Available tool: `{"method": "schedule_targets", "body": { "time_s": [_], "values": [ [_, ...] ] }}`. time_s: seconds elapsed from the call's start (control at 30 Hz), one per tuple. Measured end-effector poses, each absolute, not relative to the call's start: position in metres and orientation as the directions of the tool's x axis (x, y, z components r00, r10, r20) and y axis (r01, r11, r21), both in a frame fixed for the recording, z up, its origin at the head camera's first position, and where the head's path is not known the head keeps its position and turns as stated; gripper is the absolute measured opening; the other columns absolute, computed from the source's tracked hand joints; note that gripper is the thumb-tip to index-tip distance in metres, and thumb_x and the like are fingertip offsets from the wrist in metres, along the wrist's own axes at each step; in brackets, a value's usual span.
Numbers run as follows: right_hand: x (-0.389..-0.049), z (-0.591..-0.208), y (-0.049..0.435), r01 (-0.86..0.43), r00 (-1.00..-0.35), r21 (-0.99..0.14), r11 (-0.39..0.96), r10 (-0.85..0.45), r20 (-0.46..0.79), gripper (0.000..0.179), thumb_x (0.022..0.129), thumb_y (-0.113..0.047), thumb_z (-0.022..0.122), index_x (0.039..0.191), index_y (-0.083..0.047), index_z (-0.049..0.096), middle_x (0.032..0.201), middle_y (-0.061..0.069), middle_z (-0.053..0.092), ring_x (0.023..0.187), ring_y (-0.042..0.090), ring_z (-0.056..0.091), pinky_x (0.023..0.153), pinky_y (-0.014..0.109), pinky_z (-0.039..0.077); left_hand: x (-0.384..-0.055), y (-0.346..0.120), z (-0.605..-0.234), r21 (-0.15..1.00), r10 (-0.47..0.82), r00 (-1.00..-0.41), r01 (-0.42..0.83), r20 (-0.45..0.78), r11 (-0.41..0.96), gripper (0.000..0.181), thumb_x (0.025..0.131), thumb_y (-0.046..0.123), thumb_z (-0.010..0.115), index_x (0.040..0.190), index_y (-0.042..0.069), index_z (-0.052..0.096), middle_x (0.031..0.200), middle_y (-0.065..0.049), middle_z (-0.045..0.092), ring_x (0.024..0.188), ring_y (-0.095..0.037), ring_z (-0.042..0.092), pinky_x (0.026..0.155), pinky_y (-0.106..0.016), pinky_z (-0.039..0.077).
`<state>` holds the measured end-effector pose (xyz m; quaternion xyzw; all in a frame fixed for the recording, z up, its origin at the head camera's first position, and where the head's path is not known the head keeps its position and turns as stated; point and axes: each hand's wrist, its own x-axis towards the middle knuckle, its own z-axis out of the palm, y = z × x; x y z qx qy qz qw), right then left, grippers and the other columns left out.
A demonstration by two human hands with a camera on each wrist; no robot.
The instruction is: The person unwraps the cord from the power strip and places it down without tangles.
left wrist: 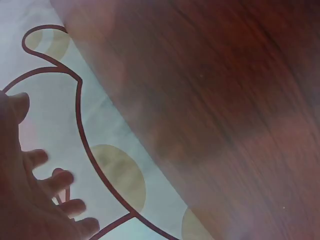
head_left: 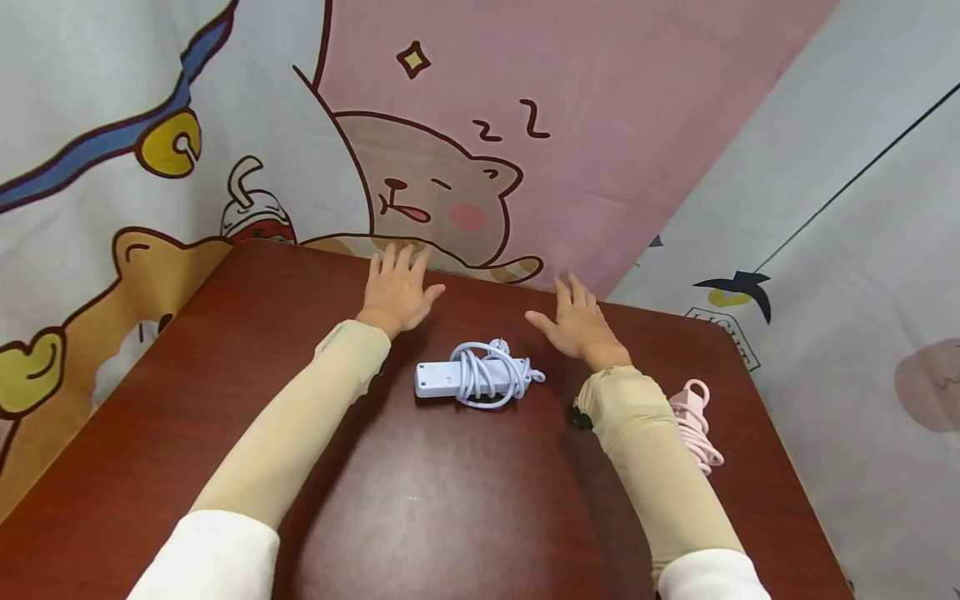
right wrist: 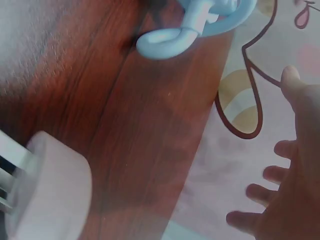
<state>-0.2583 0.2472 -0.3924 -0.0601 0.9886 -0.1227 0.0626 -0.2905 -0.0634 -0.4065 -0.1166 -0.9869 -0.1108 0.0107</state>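
Note:
A pale blue power strip [head_left: 438, 379] lies on the table, its cord [head_left: 487, 375] wound around one end. My left hand [head_left: 397, 287] reaches past it on the left, fingers spread toward the far table edge and holding nothing. My right hand [head_left: 581, 325] is to the right of the strip, fingers extended and apart from it. In the right wrist view the blue cord loop [right wrist: 165, 44] shows at the top, away from the fingertips [right wrist: 242, 220]. The left wrist view shows my left fingers [left wrist: 60, 182] against the curtain background, with nothing in them.
A pink corded item [head_left: 693, 425] lies near the table's right side, partly hidden by my right forearm. A pale round-ended piece [right wrist: 60, 185] appears close up in the right wrist view. A cartoon-print curtain [head_left: 600, 167] hangs behind the dark wooden table [head_left: 420, 500].

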Motion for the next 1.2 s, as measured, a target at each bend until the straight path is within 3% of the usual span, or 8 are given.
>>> {"method": "schedule_targets", "body": {
  "time_s": [0.23,0.4,0.73,1.03,1.2],
  "values": [
    [-0.246,-0.390,0.248,-0.109,-0.987,-0.342,0.933,-0.144,-0.077,0.087,0.102,-0.062,0.043,0.164,-0.010,0.010,0.165,0.026,0.025,0.151,0.048,0.028,0.121,0.062,0.026,-0.276,-0.069,-0.404,0.258,0.242,-0.968,0.253,0.072,0.932,0.069,0.107,0.055,0.037,0.150,0.001,0.038,0.153,-0.025,0.041,0.142,-0.045,0.034,0.119,-0.055,0.031],
    [-0.236,-0.390,0.247,-0.151,-0.985,-0.366,0.918,-0.169,-0.018,0.080,0.103,-0.057,0.047,0.160,-0.006,0.024,0.151,0.023,0.050,0.140,0.041,0.049,0.115,0.058,0.038,-0.263,-0.068,-0.405,0.286,0.259,-0.958,0.283,0.120,0.915,0.065,0.107,0.051,0.040,0.142,-0.003,0.046,0.141,-0.027,0.047,0.127,-0.046,0.042,0.106,-0.054,0.043],
    [-0.210,-0.388,0.236,-0.274,-0.962,-0.415,0.868,-0.255,0.102,0.056,0.103,-0.050,0.054,0.140,-0.007,0.058,0.138,0.012,0.065,0.126,0.031,0.063,0.105,0.052,0.049,-0.224,-0.067,-0.404,0.389,0.302,-0.935,0.353,0.187,0.851,0.073,0.105,0.054,0.044,0.141,-0.010,0.049,0.136,-0.027,0.048,0.123,-0.042,0.042,0.101,-0.053,0.043],
    [-0.189,-0.391,0.223,-0.370,-0.929,-0.424,0.827,-0.315,0.196,0.040,0.104,-0.038,0.058,0.128,-0.008,0.067,0.126,0.010,0.071,0.119,0.030,0.067,0.103,0.050,0.051,-0.187,-0.068,-0.406,0.474,0.379,-0.916,0.394,0.133,0.787,0.079,0.101,0.063,0.048,0.143,-0.004,0.050,0.134,-0.019,0.052,0.123,-0.034,0.044,0.106,-0.049,0.041],
    [-0.178,-0.400,0.219,-0.433,-0.898,-0.419,0.798,-0.343,0.276,0.032,0.103,-0.031,0.061,0.122,-0.006,0.070,0.117,0.010,0.074,0.114,0.029,0.068,0.099,0.049,0.052,-0.175,-0.072,-0.412,0.464,0.417,-0.905,0.405,0.084,0.788,0.081,0.097,0.065,0.052,0.144,-0.002,0.052,0.134,-0.015,0.054,0.126,-0.033,0.047,0.107,-0.050,0.042]
  ]
}}
